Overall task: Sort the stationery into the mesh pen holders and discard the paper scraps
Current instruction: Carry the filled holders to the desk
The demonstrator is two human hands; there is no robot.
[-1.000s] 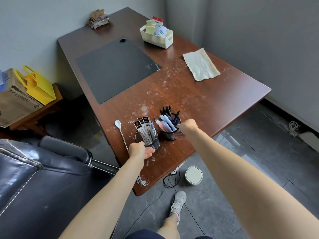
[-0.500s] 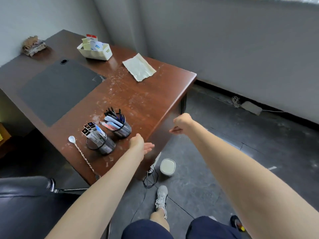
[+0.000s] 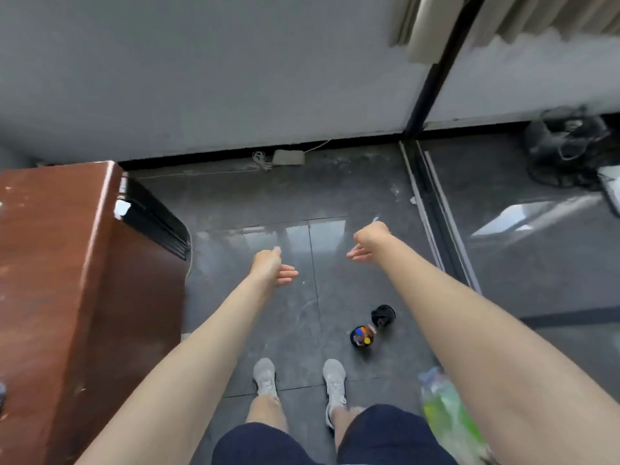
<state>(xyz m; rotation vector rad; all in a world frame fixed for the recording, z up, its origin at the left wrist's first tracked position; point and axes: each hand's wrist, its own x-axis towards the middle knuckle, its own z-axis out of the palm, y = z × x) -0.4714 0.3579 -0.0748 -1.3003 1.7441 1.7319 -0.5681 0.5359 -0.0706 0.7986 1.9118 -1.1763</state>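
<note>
Now no pen holders or scraps show; maybe a white bit sticks up from the right hand, too blurry to tell. The left hand is open, empty. Both hang over the floor beside the table. Next, probably find a bin.

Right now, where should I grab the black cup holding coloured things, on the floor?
Take the black cup by its outer wall, coming straight down from above with the right hand. It seems to stand upright, mouth up and filled, with the other black cup close beside it; blur hides the details.
</note>
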